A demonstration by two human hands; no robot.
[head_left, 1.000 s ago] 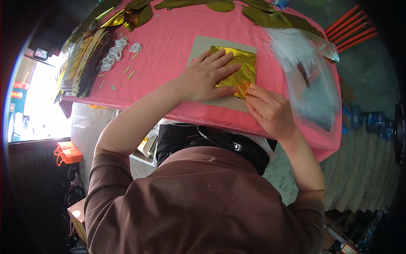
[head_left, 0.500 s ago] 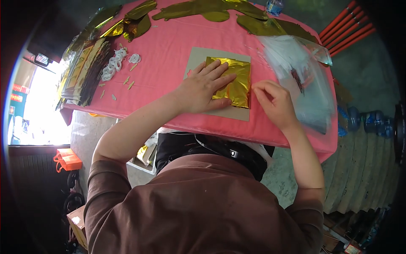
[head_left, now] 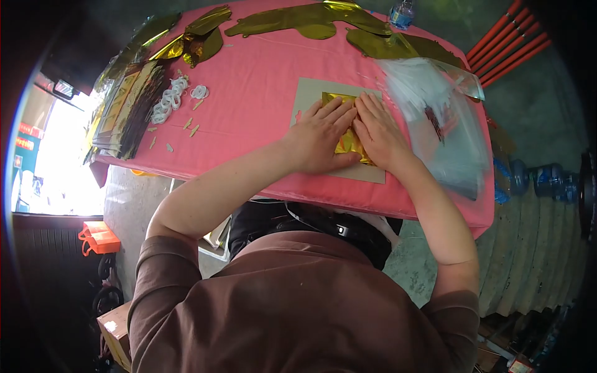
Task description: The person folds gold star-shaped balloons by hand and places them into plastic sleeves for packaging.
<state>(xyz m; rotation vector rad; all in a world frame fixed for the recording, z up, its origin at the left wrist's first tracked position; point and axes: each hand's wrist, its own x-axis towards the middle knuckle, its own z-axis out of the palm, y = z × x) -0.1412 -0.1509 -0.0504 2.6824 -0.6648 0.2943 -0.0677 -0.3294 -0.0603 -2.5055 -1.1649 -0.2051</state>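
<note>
A folded piece of gold foil (head_left: 349, 145) lies on a grey-beige board (head_left: 307, 93) near the table's front edge. My left hand (head_left: 322, 135) rests flat on the foil's left part, fingers stretched out. Beside it, my right hand (head_left: 377, 132) lies flat over the foil's right part, its fingers held together and pointing away from me. The two hands nearly meet at the fingertips. Much of the foil is hidden beneath them; only strips at the top and between the hands show.
Clear plastic bags (head_left: 435, 118) lie right on the pink-covered table (head_left: 249, 93). White elastic loops (head_left: 166, 104) and a stack of cards (head_left: 127, 112) lie left. Gold foil balloons (head_left: 280, 17) line the far edge beside a water bottle (head_left: 402, 15).
My right hand has opened from a pinch at the foil's right edge and come down flat on it. Board, foil and left hand have shifted slightly right.
</note>
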